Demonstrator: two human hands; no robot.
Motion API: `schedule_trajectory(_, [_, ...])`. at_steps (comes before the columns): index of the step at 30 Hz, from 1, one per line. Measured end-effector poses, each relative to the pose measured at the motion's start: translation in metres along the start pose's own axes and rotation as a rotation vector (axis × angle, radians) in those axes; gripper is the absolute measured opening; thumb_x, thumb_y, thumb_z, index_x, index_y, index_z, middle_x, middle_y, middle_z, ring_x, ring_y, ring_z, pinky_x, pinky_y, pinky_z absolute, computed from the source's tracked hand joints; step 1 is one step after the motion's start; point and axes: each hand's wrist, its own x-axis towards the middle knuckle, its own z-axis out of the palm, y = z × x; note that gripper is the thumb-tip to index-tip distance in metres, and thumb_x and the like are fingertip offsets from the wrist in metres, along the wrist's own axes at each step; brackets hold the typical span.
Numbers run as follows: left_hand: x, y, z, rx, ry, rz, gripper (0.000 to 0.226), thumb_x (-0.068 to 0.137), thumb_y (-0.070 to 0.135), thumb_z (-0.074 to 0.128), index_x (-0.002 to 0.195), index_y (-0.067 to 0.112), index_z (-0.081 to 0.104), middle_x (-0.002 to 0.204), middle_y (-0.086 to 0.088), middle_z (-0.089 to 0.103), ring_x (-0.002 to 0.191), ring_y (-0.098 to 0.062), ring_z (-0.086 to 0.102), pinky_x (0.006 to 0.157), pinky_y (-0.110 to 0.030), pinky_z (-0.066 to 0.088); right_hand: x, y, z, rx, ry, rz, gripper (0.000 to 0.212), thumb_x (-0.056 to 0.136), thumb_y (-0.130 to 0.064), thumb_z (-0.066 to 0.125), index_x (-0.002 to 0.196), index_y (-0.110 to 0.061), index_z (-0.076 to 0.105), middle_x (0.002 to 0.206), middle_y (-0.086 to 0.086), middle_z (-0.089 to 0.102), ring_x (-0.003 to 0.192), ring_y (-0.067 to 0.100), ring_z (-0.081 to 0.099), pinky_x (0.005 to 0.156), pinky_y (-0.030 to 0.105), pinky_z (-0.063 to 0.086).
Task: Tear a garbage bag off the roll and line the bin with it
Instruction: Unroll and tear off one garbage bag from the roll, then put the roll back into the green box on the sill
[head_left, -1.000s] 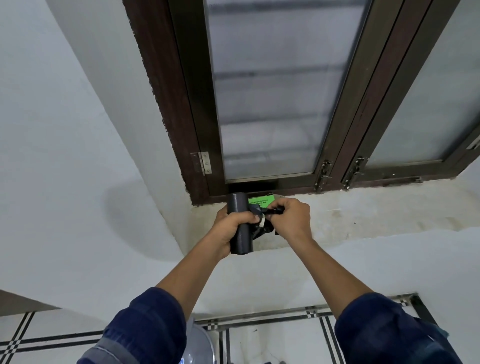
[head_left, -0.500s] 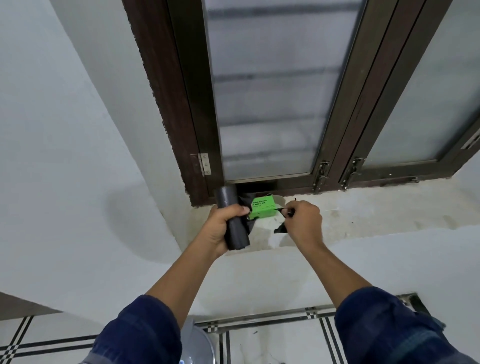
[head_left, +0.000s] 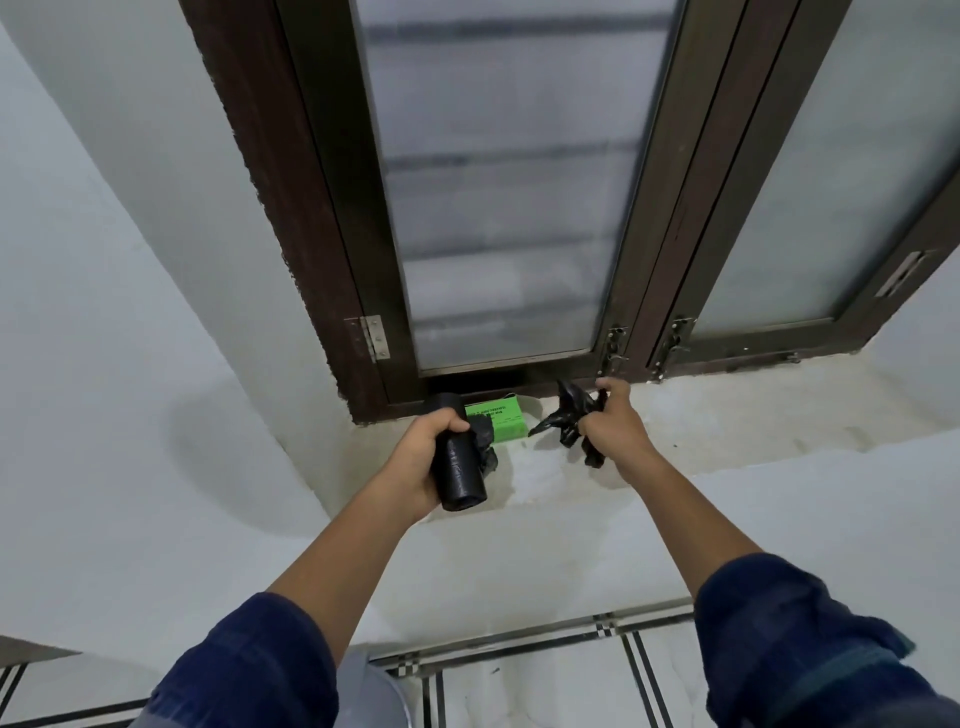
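Note:
My left hand (head_left: 415, 462) grips a black roll of garbage bags (head_left: 460, 467), held nearly upright over the window sill, with a ragged loose end at its right side. To the right, my right hand (head_left: 613, 421) is closed on a crumpled black garbage bag (head_left: 569, 415), which hangs apart from the roll with a clear gap between them. A grey bin (head_left: 376, 696) shows only as a curved rim at the bottom edge, between my forearms.
A green label (head_left: 498, 423) lies on the grey concrete window sill (head_left: 727, 415) behind the roll. Above it stands a dark wooden window frame (head_left: 311, 208) with frosted panes and metal latches. White tiled floor (head_left: 545, 686) lies below.
My hands were together on the roll a second ago. They have pulled apart, the right going right with a black bag that has come away from the roll.

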Motion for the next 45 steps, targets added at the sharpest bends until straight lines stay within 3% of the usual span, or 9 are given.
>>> schedule_trajectory(7, [0.015, -0.008, 0.015, 0.058, -0.015, -0.025, 0.012, 0.087, 0.007, 0.051, 0.095, -0.002, 0.055, 0.078, -0.018, 0.06, 0.068, -0.032, 0.056, 0.071, -0.038, 0.053, 0.033, 0.016, -0.02, -0.987, 0.426, -0.256, 0.059, 0.079, -0.035, 0.084, 0.131, -0.027, 0.058, 0.135, 0.014, 0.045, 0.12, 0.04, 0.045, 0.091, 0.052, 0.045])
schedule_trajectory(13, [0.027, -0.013, 0.024, 0.027, -0.041, -0.032, 0.029, 0.083, 0.006, 0.063, 0.11, -0.001, 0.055, 0.091, -0.019, 0.062, 0.07, -0.033, 0.061, 0.075, -0.04, 0.057, 0.023, 0.034, -0.011, -0.442, 0.392, -0.529, 0.046, 0.088, 0.005, 0.058, 0.127, -0.015, 0.069, 0.119, 0.011, 0.065, 0.111, 0.032, 0.058, 0.092, 0.036, 0.048])
schedule_trajectory(17, [0.031, -0.013, 0.031, 0.073, -0.041, 0.004, 0.039, 0.084, 0.008, 0.072, 0.119, -0.005, 0.06, 0.106, -0.023, 0.068, 0.087, -0.035, 0.066, 0.083, -0.044, 0.06, -0.004, 0.013, 0.013, 0.343, -0.053, -0.1, 0.012, 0.096, -0.018, 0.067, 0.105, -0.022, 0.074, 0.108, 0.008, 0.075, 0.098, 0.021, 0.071, 0.084, 0.034, 0.058])
schedule_trajectory(21, [0.034, -0.012, 0.034, 0.196, -0.034, 0.002, 0.052, 0.079, 0.01, 0.078, 0.128, -0.001, 0.064, 0.129, -0.026, 0.068, 0.115, -0.042, 0.067, 0.104, -0.054, 0.052, -0.011, 0.006, 0.019, 0.52, -0.502, 0.107, 0.041, 0.087, -0.041, 0.077, 0.123, -0.023, 0.067, 0.114, -0.001, 0.072, 0.106, 0.024, 0.069, 0.098, 0.046, 0.057])
schedule_trajectory(26, [0.035, -0.007, 0.037, 0.353, 0.041, 0.016, 0.026, 0.084, 0.007, 0.076, 0.108, 0.012, 0.066, 0.113, -0.015, 0.07, 0.106, -0.031, 0.066, 0.098, -0.047, 0.055, -0.012, 0.009, 0.022, 0.502, -0.58, 0.038, 0.02, 0.09, -0.023, 0.076, 0.111, -0.023, 0.073, 0.11, 0.001, 0.073, 0.106, 0.019, 0.069, 0.087, 0.036, 0.057])
schedule_trajectory(32, [0.036, 0.003, 0.035, 0.429, 0.091, -0.024, 0.032, 0.085, 0.018, 0.082, 0.111, 0.017, 0.064, 0.117, -0.009, 0.069, 0.109, -0.026, 0.066, 0.091, -0.051, 0.057, -0.022, 0.011, 0.028, 0.261, -0.491, -0.196, 0.056, 0.07, -0.032, 0.091, 0.12, -0.042, 0.069, 0.117, 0.008, 0.067, 0.112, 0.023, 0.069, 0.094, 0.045, 0.06])
schedule_trajectory(36, [0.035, 0.01, 0.033, 0.416, 0.073, -0.015, 0.036, 0.085, 0.021, 0.081, 0.116, 0.017, 0.064, 0.121, -0.01, 0.067, 0.109, -0.028, 0.065, 0.086, -0.053, 0.06, -0.02, 0.007, 0.028, 0.174, -0.461, -0.169, 0.071, 0.065, -0.048, 0.09, 0.129, -0.03, 0.065, 0.081, -0.004, 0.056, 0.087, 0.015, 0.066, 0.092, 0.047, 0.059])
schedule_trajectory(41, [0.034, 0.015, 0.034, 0.41, 0.045, 0.015, 0.04, 0.083, 0.019, 0.082, 0.118, 0.013, 0.063, 0.125, -0.012, 0.066, 0.113, -0.03, 0.064, 0.077, -0.049, 0.061, -0.03, 0.004, 0.018, 0.088, -0.558, -0.144, 0.046, 0.078, -0.054, 0.082, 0.103, -0.016, 0.076, 0.103, 0.005, 0.078, 0.107, 0.022, 0.072, 0.092, 0.037, 0.055])
schedule_trajectory(45, [0.035, 0.016, 0.036, 0.391, 0.061, 0.063, 0.033, 0.085, 0.015, 0.08, 0.112, 0.014, 0.062, 0.115, -0.011, 0.067, 0.106, -0.03, 0.065, 0.081, -0.053, 0.061, -0.029, 0.01, 0.017, 0.131, -0.461, -0.172, 0.043, 0.073, -0.055, 0.086, 0.068, -0.016, 0.068, 0.073, -0.002, 0.069, 0.085, 0.018, 0.073, 0.092, 0.042, 0.061])
